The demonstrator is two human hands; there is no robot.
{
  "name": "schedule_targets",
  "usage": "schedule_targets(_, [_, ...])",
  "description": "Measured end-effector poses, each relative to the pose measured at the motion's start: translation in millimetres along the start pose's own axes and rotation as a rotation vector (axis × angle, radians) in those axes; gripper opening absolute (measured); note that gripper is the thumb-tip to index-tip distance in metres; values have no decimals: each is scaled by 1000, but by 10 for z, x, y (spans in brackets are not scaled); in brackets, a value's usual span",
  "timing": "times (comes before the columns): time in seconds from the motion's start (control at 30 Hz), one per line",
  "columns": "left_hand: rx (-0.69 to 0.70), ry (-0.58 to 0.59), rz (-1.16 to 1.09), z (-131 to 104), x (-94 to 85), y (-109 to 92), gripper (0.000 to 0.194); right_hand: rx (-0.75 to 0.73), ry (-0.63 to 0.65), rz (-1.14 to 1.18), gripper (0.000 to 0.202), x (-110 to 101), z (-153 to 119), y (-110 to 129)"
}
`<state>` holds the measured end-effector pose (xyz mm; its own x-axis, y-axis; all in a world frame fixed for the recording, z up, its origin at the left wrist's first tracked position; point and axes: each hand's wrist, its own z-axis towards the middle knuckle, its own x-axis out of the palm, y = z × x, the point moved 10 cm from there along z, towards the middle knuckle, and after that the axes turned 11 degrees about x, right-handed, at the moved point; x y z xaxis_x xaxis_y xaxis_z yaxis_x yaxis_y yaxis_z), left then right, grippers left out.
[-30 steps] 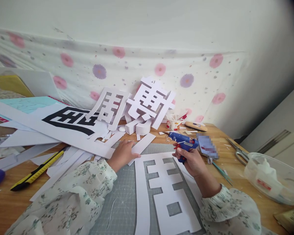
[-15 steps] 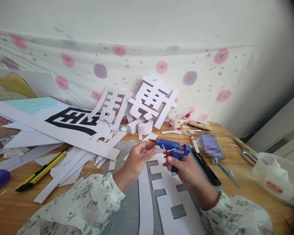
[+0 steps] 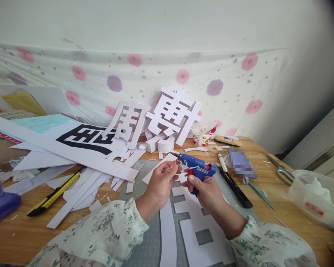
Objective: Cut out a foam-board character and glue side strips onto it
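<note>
My right hand is wrapped around the handle of a blue hot glue gun with a red trigger, its metal tip pointing left. White glue strands cling to the front of its barrel. Just beside that front end, my left hand has thumb and fingers pinched together; what sits between them is too small to make out. Below both hands, a white foam board character with square cut-outs lies on a grey cutting mat.
White built-up characters lean against the flowered wall cloth. Foam board scraps and a yellow utility knife lie left. A black knife, scissors, tweezers, a paper cup and a clear plastic tub stand or lie right.
My left hand has moved slightly right and down, and its fingers now pinch below the glue gun's front end. The view has shifted a little; my right hand still holds the gun.
</note>
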<state>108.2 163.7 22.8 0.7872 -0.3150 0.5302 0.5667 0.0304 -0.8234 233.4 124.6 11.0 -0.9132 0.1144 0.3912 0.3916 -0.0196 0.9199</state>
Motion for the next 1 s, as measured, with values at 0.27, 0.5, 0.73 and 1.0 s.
schedule_targets(0.27, [-12,-25,-63,-25,3,-5,37,-10,1,10,35,17,-13,4])
schedule_targets(0.5, [-18,-29,-129,-34,22,24,39,-18,-3,34,32,22,-7,-22])
schedule_targets(0.73, [-51,0,-148,-58,32,97,38,-32,12,21,32,54,0,-54])
schedule_targets(1.0, [-19,109,-90,-95,176,89,38,-66,58,66,32,170,-34,-34])
